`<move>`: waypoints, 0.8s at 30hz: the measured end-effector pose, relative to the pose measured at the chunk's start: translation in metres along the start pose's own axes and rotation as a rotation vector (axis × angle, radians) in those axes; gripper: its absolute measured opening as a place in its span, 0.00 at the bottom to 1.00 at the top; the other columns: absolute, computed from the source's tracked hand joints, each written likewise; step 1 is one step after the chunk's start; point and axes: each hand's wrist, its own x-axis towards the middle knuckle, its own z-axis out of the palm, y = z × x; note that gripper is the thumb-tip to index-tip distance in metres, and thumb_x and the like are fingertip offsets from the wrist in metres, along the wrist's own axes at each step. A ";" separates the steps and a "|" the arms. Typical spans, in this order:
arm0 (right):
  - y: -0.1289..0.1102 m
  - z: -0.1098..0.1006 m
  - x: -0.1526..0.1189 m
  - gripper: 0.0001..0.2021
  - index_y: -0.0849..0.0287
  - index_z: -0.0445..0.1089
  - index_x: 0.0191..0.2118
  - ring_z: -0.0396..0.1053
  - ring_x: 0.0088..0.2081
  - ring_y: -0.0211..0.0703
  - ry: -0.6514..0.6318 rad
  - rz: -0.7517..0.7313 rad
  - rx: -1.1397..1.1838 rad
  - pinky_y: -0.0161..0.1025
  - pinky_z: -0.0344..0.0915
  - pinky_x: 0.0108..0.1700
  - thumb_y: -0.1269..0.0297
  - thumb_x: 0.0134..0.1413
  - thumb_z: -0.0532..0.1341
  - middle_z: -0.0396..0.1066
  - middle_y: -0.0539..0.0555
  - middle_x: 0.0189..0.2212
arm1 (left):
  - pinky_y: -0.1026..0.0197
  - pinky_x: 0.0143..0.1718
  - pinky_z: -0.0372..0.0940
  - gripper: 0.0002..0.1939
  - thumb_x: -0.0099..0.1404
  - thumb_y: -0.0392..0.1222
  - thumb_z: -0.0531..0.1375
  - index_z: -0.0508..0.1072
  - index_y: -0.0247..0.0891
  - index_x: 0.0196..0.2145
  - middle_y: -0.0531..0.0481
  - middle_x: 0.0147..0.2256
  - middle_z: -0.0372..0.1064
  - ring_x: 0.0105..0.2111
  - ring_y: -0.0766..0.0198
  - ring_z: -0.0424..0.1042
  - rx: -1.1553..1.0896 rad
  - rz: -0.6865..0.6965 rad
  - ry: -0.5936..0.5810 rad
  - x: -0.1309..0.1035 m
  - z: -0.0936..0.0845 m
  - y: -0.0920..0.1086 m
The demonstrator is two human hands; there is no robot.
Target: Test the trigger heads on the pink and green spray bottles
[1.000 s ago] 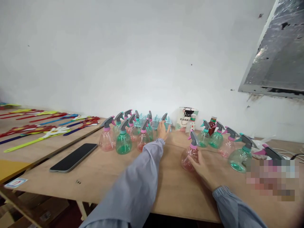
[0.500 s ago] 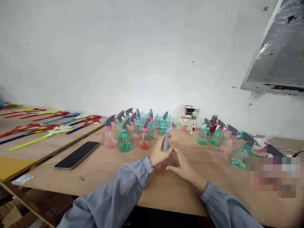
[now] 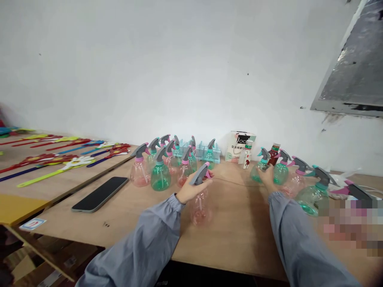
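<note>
My left hand (image 3: 196,185) is closed around the neck and grey trigger head of a pink spray bottle (image 3: 201,211), which stands nearly upright in front of me with a little red at its base. My right hand (image 3: 267,177) reaches to the far right and wraps partly round a small green spray bottle (image 3: 256,173) with a turquoise nozzle; its fingertips are partly hidden. Beside that hand stand another green spray bottle (image 3: 280,174), a clear pink one (image 3: 293,184) and a larger green one (image 3: 311,199).
Several pink and green spray bottles (image 3: 160,177) cluster left of centre, before a pale blue rack (image 3: 216,155). A phone (image 3: 101,194) lies at left. At the back are a printed card box (image 3: 236,148) and small bottles (image 3: 247,155). Colourful hand-shaped clappers (image 3: 72,163) cover the left table.
My right hand has left the pink spray bottle and moved right to the small green one. My left hand still holds the pink bottle, whose head is now tilted and turned to the right.
</note>
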 end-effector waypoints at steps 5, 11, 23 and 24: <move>-0.014 -0.008 -0.041 0.47 0.65 0.61 0.60 0.60 0.60 0.64 -0.106 -0.025 0.096 0.57 0.56 0.62 0.32 0.43 0.59 0.63 0.70 0.56 | 0.54 0.44 0.72 0.18 0.56 0.55 0.68 0.75 0.37 0.35 0.47 0.33 0.76 0.38 0.57 0.76 -0.070 -0.056 0.084 -0.004 -0.003 0.007; -0.045 -0.049 -0.106 0.41 0.56 0.64 0.60 0.66 0.55 0.58 -0.332 -0.080 0.320 0.55 0.64 0.58 0.34 0.44 0.64 0.65 0.62 0.52 | 0.53 0.48 0.70 0.19 0.54 0.58 0.68 0.74 0.38 0.29 0.49 0.29 0.75 0.34 0.59 0.76 -0.080 -0.048 0.048 -0.005 -0.005 0.018; -0.071 -0.075 -0.136 0.36 0.49 0.66 0.59 0.67 0.55 0.57 -0.443 -0.033 0.468 0.56 0.65 0.59 0.38 0.46 0.67 0.64 0.59 0.54 | 0.62 0.34 0.69 0.17 0.51 0.54 0.69 0.76 0.39 0.31 0.49 0.29 0.76 0.34 0.61 0.75 -0.151 -0.132 0.154 -0.003 -0.005 0.011; -0.071 -0.075 -0.136 0.36 0.49 0.66 0.59 0.67 0.55 0.57 -0.441 -0.045 0.467 0.56 0.65 0.59 0.38 0.47 0.67 0.65 0.59 0.54 | 0.62 0.34 0.69 0.17 0.52 0.55 0.68 0.75 0.38 0.27 0.50 0.27 0.75 0.32 0.61 0.74 -0.152 -0.142 0.163 -0.003 -0.005 0.011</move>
